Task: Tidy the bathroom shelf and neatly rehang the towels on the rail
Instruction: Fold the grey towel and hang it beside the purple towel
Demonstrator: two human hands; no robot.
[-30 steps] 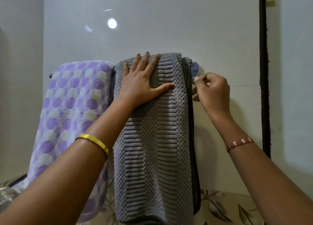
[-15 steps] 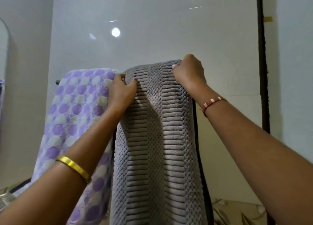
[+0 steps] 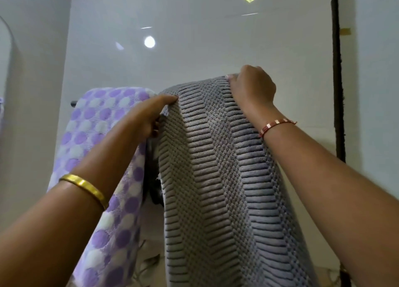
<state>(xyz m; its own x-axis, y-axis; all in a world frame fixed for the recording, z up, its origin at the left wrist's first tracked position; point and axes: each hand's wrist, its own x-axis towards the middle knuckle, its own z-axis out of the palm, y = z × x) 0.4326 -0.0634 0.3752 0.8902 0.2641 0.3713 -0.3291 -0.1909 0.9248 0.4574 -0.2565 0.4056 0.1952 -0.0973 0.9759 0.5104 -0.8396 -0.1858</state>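
A grey ribbed towel (image 3: 218,178) hangs over the rail in the middle of the view. My left hand (image 3: 149,116) pinches its upper left edge. At the top right corner of the same towel my right hand (image 3: 252,88) is closed on the fold. To the left a purple and white dotted towel (image 3: 97,140) hangs beside it, close against the grey one. Only the dark left tip of the rail (image 3: 73,103) shows; the rest is hidden under the towels.
A glossy white tiled wall (image 3: 194,38) stands right behind the towels. A dark vertical strip (image 3: 338,92) runs down the wall at the right. Patterned tiles (image 3: 149,263) show low between the towels.
My left hand went from lying flat on the grey towel to pinching its left edge. My right hand came from beside the rail end onto the towel's top right corner. The view came closer.
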